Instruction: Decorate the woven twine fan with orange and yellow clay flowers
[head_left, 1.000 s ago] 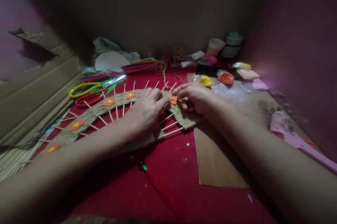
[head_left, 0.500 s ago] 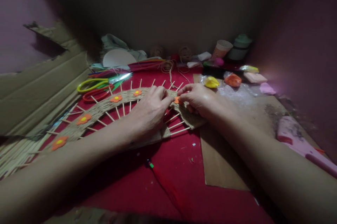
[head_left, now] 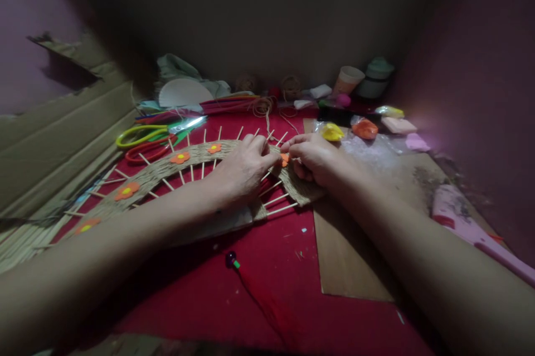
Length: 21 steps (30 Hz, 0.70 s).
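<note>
- A red cloth (head_left: 267, 272) is spread over the work surface, and everything else is laid on it.
- Flattened cardboard (head_left: 62, 144) is propped along the left edge, and a brown board (head_left: 346, 255) is laid flat on the cloth at the right.
- A woven arc (head_left: 167, 169) of twine and thin sticks is stretched across the middle of the cloth, from the lower left up to the hands; its right end is rested on the brown board's near corner. Small orange flowers are seen stuck along it at intervals.
- The left hand (head_left: 242, 169) is laid on the arc's right end, with the fingers curled together and pressed at their tips beside one flower.
- The right hand (head_left: 317, 161) is set just across from it, almost touching, with the fingertips drawn together on the same spot.
- That orange flower (head_left: 285, 159) is pinched between the two hands' fingertips, on the weave; only part of it is seen.
- A pink tool (head_left: 472, 222) is laid at the far right, well apart from the hands.
- Yellow scissors (head_left: 142, 134) and red scissors (head_left: 146, 152) are laid side by side behind the arc, to the left.
- A paper cup (head_left: 349, 80) is stood at the back, near a green jar (head_left: 376, 78).
- Yellow clay (head_left: 333, 132) and orange clay (head_left: 365, 128) in wrappers are laid just behind the right hand.
</note>
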Tool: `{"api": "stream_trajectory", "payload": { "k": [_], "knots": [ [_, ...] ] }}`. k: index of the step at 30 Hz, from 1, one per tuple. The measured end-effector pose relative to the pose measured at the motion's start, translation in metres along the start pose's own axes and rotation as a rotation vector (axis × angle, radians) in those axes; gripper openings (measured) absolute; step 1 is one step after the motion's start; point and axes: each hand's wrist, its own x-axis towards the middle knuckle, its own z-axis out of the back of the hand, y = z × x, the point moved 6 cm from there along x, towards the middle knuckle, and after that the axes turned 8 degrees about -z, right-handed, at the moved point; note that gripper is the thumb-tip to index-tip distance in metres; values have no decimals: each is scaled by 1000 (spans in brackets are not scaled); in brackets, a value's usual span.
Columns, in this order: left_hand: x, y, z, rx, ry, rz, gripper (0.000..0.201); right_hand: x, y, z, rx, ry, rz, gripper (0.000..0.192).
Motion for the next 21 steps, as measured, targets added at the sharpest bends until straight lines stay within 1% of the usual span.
{"api": "stream_trajectory", "payload": {
  "k": [3,13,19,21],
  "knots": [
    [2,1,-2,13,13,-1,23,1,-1,0,5,6,0,7],
    [4,-2,-2,9,-9,11,19,-2,2,0,-24,-5,-27,10],
    [6,0,-1,-19,-48,17,24,-3,2,0,-1,4,-14,9],
    [7,1,-1,-16,-36,32,25,-3,3,-1,2,3,-19,9]
  ]
}}
